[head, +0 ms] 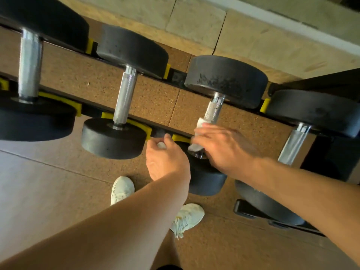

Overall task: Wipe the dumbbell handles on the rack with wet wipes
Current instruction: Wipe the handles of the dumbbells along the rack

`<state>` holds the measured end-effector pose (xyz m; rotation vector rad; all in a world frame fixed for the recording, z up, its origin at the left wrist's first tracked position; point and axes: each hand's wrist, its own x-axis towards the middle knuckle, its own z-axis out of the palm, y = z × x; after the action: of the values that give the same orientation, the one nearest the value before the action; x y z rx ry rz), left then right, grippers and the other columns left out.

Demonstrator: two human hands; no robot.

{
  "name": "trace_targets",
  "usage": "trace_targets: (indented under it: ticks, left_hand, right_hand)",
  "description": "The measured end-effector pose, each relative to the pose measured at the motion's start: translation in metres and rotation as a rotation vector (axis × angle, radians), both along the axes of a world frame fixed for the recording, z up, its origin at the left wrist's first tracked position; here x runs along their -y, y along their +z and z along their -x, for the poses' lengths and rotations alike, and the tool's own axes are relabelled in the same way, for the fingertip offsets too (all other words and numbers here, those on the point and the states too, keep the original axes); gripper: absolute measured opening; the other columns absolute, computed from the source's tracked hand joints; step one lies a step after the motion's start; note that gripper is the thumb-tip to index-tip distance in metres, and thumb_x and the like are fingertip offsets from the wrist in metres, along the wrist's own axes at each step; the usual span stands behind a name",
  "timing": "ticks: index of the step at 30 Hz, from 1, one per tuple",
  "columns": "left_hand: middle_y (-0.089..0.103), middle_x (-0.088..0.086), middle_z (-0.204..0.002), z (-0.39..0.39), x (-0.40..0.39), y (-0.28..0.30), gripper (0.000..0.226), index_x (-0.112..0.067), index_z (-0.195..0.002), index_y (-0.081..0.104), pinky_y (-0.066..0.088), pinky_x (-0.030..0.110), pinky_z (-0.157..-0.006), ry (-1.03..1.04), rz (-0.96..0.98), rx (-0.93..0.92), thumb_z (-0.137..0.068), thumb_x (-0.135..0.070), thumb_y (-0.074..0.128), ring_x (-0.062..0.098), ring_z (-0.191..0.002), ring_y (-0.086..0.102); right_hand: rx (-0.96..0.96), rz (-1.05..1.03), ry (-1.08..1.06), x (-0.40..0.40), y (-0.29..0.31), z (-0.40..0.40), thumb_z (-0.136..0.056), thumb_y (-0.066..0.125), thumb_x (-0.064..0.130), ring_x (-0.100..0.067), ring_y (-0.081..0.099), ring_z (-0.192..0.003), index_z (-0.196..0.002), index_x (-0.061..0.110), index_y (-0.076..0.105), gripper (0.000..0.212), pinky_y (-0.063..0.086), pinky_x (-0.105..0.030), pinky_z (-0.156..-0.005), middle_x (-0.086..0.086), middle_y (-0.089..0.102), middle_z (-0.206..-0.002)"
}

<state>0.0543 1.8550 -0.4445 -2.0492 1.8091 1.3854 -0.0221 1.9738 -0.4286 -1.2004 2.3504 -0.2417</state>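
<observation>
Several black dumbbells with knurled chrome handles lie across a black rack (171,75) with yellow cradles. My right hand (224,147) wraps a white wet wipe (200,123) around the lower part of the third dumbbell's handle (213,110). My left hand (165,158) is beside it, at the front rail, fingers curled around a small white wad (161,145) that looks like a wipe. The second dumbbell's handle (124,96) and the fourth handle (294,143) are bare.
The near head of the third dumbbell (206,184) is partly hidden under my hands. My feet in white shoes (121,189) stand on the brown cork-like floor (224,240). A pale stone wall base (253,36) runs behind the rack.
</observation>
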Motion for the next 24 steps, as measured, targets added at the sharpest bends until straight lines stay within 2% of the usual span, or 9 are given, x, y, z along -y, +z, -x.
trace_targets:
  ticks: [3, 5, 7, 9, 11, 15, 19, 22, 24]
  left_hand:
    - [0.063, 0.001, -0.107, 0.005, -0.006, 0.000, 0.026, -0.033, -0.096, 0.053, 0.047, 0.049, -0.094, -0.031, 0.116, 0.065, -0.098, -0.051, 0.036, 0.027, -0.102, 0.059]
    - [0.063, 0.001, -0.106, 0.003, -0.007, -0.003, 0.025, -0.034, -0.094, 0.050, 0.048, 0.050, -0.093, -0.050, 0.140, 0.086, -0.097, -0.050, 0.031, 0.026, -0.099, 0.060]
    - [0.062, 0.000, -0.099, 0.003, -0.007, -0.002, 0.023, -0.033, -0.090, 0.047, 0.049, 0.051, -0.091, -0.076, 0.156, 0.083, -0.097, -0.047, 0.030, 0.025, -0.093, 0.060]
    - [0.061, 0.001, -0.096, 0.003, -0.007, -0.002, 0.024, -0.030, -0.089, 0.050, 0.049, 0.050, -0.090, -0.102, 0.165, 0.092, -0.097, -0.043, 0.031, 0.025, -0.091, 0.059]
    - [0.062, 0.002, -0.097, 0.003, -0.007, -0.004, 0.028, -0.027, -0.093, 0.054, 0.049, 0.050, -0.090, -0.123, 0.162, 0.106, -0.096, -0.042, 0.030, 0.026, -0.091, 0.059]
    - [0.061, 0.003, -0.097, 0.001, -0.005, -0.006, 0.025, -0.027, -0.088, 0.052, 0.048, 0.048, -0.088, -0.161, 0.188, 0.112, -0.096, -0.040, 0.033, 0.028, -0.093, 0.059]
    - [0.060, 0.002, -0.093, 0.002, -0.006, -0.006, 0.027, -0.025, -0.083, 0.050, 0.049, 0.050, -0.087, -0.165, 0.203, 0.100, -0.095, -0.040, 0.031, 0.029, -0.090, 0.058]
    - [0.059, 0.001, -0.089, 0.002, -0.008, -0.006, 0.027, -0.028, -0.081, 0.048, 0.050, 0.050, -0.085, -0.172, 0.208, 0.093, -0.094, -0.042, 0.029, 0.027, -0.086, 0.058]
    - [0.060, 0.001, -0.089, 0.001, -0.007, -0.006, 0.028, -0.028, -0.085, 0.052, 0.050, 0.050, -0.085, -0.174, 0.212, 0.087, -0.094, -0.042, 0.029, 0.026, -0.085, 0.058]
  right_hand:
    - [0.304, 0.150, -0.264, 0.005, 0.017, -0.010, -0.101, 0.043, 0.022, -0.006, 0.067, -0.093, -0.117, 0.031, 0.067, 0.030, 0.055, -0.025, -0.074, 0.010, 0.072, -0.096]
    - [0.232, 0.315, -0.439, 0.012, 0.020, 0.004, -0.103, 0.048, 0.019, 0.004, 0.064, -0.073, -0.122, 0.029, 0.066, 0.028, 0.048, -0.013, -0.056, 0.014, 0.069, -0.087]
    - [-0.047, 0.341, -0.333, 0.019, 0.022, 0.023, -0.095, 0.048, 0.002, -0.001, 0.068, -0.099, -0.128, 0.016, 0.065, 0.039, 0.056, -0.020, -0.085, 0.000, 0.072, -0.113]
    - [-0.230, 0.129, -0.025, 0.016, 0.006, 0.035, -0.086, 0.041, -0.002, -0.026, 0.054, -0.131, -0.127, 0.008, 0.065, 0.049, 0.033, -0.038, -0.114, -0.010, 0.063, -0.134]
    - [-0.209, -0.025, 0.013, 0.011, -0.003, 0.037, -0.084, 0.042, -0.001, -0.031, 0.042, -0.141, -0.127, 0.009, 0.065, 0.050, 0.021, -0.037, -0.116, -0.012, 0.059, -0.138]
    - [0.080, -0.009, 0.028, 0.006, 0.001, 0.000, -0.089, 0.038, 0.012, -0.023, 0.057, -0.116, -0.110, 0.022, 0.069, 0.039, 0.049, -0.043, -0.100, -0.002, 0.066, -0.113]
    - [0.467, 0.063, -0.487, 0.012, 0.013, 0.009, -0.102, 0.049, 0.030, -0.004, 0.061, -0.077, -0.107, 0.030, 0.069, 0.021, 0.047, -0.025, -0.065, 0.011, 0.066, -0.088]
    - [0.201, 0.320, -0.528, 0.019, 0.025, 0.032, -0.102, 0.049, 0.020, -0.005, 0.067, -0.097, -0.127, 0.024, 0.066, 0.031, 0.053, -0.018, -0.076, 0.004, 0.071, -0.111]
    - [-0.065, 0.353, -0.145, 0.019, 0.019, 0.039, -0.094, 0.047, 0.004, -0.017, 0.056, -0.129, -0.132, 0.014, 0.062, 0.042, 0.051, -0.036, -0.103, -0.007, 0.064, -0.134]
